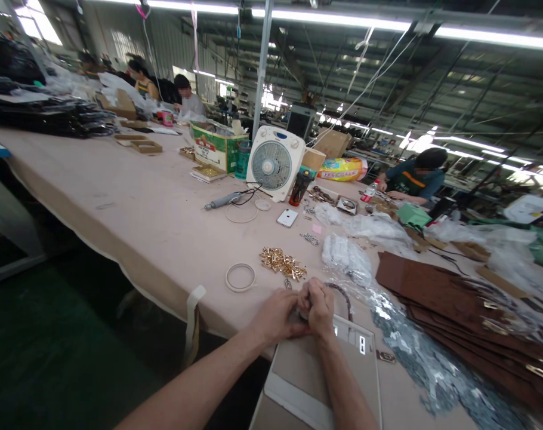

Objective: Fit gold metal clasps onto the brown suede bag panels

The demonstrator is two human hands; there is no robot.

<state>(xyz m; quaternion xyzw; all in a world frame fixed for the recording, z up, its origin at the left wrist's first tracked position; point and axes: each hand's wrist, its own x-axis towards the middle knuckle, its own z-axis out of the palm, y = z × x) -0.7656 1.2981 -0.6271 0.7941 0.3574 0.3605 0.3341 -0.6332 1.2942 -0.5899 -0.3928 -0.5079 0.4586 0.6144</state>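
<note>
My left hand (278,313) and my right hand (318,306) meet at the near edge of the long table (132,203), fingers curled and pressed together around a small item that I cannot make out. A dark curved strap (343,294) runs out from behind my right hand. Both hands hover over a pale flat tray (307,376). A heap of small gold metal fittings (283,263) lies just beyond my hands, and a white ring (240,277) lies to the left of it.
Brown leather pieces (446,298) with gold hardware are stacked at right beside clear plastic bags (347,254). A white fan (275,162), a phone (287,217), a green box (218,146) and a bottle (300,188) stand farther back. Other people work at the table's far end and right side.
</note>
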